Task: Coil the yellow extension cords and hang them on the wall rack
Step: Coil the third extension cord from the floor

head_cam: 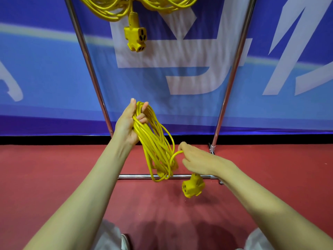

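Fingers (142,117) curled round yellow coil (156,147), rack (89,65) behind, hung cord (133,19) overhead

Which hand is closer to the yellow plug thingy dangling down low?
Right. The right hand is just above the socket end; the left hand grips the coil at its top, farther up.

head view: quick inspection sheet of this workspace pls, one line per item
surface: red floor, with the rack's base bar resting on it
job's things: coiled cord held in front of the metal rack; hung cords at the top, one socket block dangling
clutter: nothing seen
hands: left hand grips the coil's top; right hand holds the loose tail
cables: tail ends in a socket end hanging below the right hand
surroundings: blue banner behind the rack
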A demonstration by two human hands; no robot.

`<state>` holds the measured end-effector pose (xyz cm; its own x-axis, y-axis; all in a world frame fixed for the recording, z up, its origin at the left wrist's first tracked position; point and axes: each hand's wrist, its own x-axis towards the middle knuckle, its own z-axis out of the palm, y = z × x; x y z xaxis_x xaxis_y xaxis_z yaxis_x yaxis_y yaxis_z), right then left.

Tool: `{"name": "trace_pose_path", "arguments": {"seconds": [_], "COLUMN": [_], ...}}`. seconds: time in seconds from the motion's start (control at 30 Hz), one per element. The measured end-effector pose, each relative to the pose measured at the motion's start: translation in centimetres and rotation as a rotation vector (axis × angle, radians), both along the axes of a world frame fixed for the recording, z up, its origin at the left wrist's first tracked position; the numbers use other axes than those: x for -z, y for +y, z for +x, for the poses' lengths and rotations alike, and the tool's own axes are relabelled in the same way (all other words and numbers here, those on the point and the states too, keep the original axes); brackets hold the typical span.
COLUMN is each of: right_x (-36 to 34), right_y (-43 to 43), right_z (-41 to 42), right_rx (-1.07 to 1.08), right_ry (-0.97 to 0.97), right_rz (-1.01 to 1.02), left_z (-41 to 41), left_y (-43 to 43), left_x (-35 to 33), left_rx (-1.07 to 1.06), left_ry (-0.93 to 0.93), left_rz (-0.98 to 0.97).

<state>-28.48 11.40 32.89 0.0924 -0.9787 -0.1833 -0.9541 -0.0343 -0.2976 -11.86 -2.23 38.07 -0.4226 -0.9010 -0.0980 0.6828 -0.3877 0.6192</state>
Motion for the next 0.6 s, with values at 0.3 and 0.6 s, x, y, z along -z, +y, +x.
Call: {"name": "trace_pose_path", "arguments": {"seconds": [0.3, 0.6], "right_x": [-0.7, -1.7], "right_y": [-0.2, -0.2], "right_z": [0.1, 0.1], "right_rx": [0.007, 0.103], "right_ry": [-0.103, -0.049], "right_rz": [-0.4, -0.387], "left_z": [-0.7, -0.9], "left_y": [1.0, 3.0], "left_x": [0.4, -0.9], "left_rx": [0.098, 0.24], "left_ry": [-0.136, -0.132], "left_rz": [-0.068, -0.125]}}
